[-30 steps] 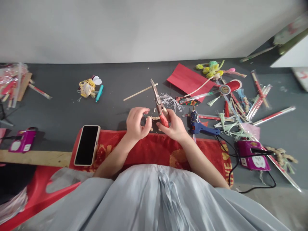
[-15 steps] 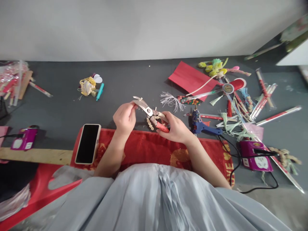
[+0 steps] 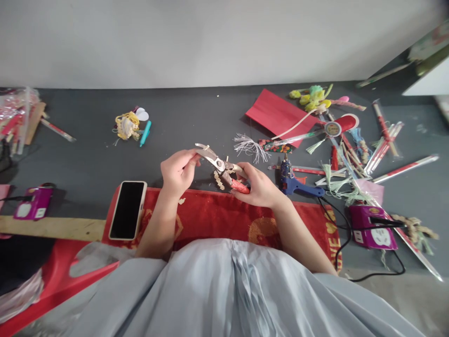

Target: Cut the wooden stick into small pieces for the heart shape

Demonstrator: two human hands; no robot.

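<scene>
Red-handled pruning shears (image 3: 219,164) are gripped in my right hand (image 3: 258,185), their metal blades pointing up and left. My left hand (image 3: 178,172) is closed in a pinch close to the blade tips; whatever sits between its fingers is too small to make out. A tiny pale piece (image 3: 206,147) shows at the blades. Below the shears, a pale knobbly strip (image 3: 219,180) lies on the grey table, partly covered by the tool and my right hand. On the red cloth (image 3: 217,215) near my left wrist is a pale scrap (image 3: 181,201).
A phone (image 3: 128,209) lies to the left on the cloth. Right of my hand are a blue glue gun (image 3: 298,183) with a black cable, a purple power socket (image 3: 373,228), red paper (image 3: 280,112) and several tassels and wrapped sticks. Yellow cords (image 3: 126,125) and a teal pen (image 3: 145,133) lie farther left.
My left hand has shifted slightly left and its fingers have loosened a little. The shears have moved slightly right and down. The pale scrap on the cloth has come into view.
</scene>
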